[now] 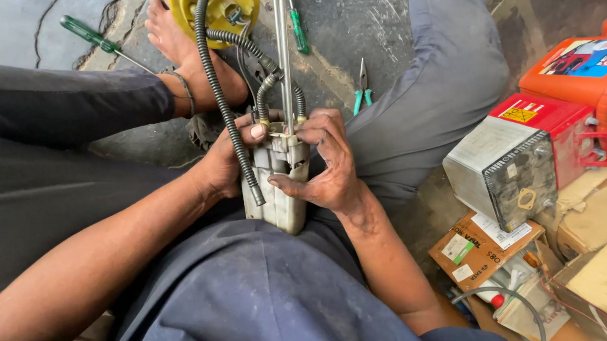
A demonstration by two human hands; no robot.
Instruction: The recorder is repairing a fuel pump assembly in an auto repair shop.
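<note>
Both hands close on a dirty white plastic housing (278,190) held upright in the lap. The left hand (223,165) wraps its left side, thumb pressed near the top by a brass fitting; the right hand (328,168) clamps the right side, fingers (295,185) curled over the front face and others hooked over the top edge. A black ribbed hose (218,81) crosses the left hand's knuckles and ends loose against the housing's front. A second, shorter ribbed hose (266,94) arcs into the top. Two thin metal rods (283,43) rise from the housing to a yellow round flange (212,0) lying against a bare foot (184,54).

To do this well, I judge the housing should stay braced against the lap, so that force from the fingers goes into the part and not into the rods, which look easy to bend. Pressure at the top is best kept even on both sides; prying from one side could crack old plastic. The long hose is better kept clear of the fingers so it does not snag.

On the floor past the foot lie a green-handled screwdriver (87,34), a smaller green screwdriver (298,30) and pliers (362,90), all within reach. Toward the right edge of the floor stand a grey and red battery (522,159) and an orange one (590,69), with cardboard (477,255) below them.
</note>
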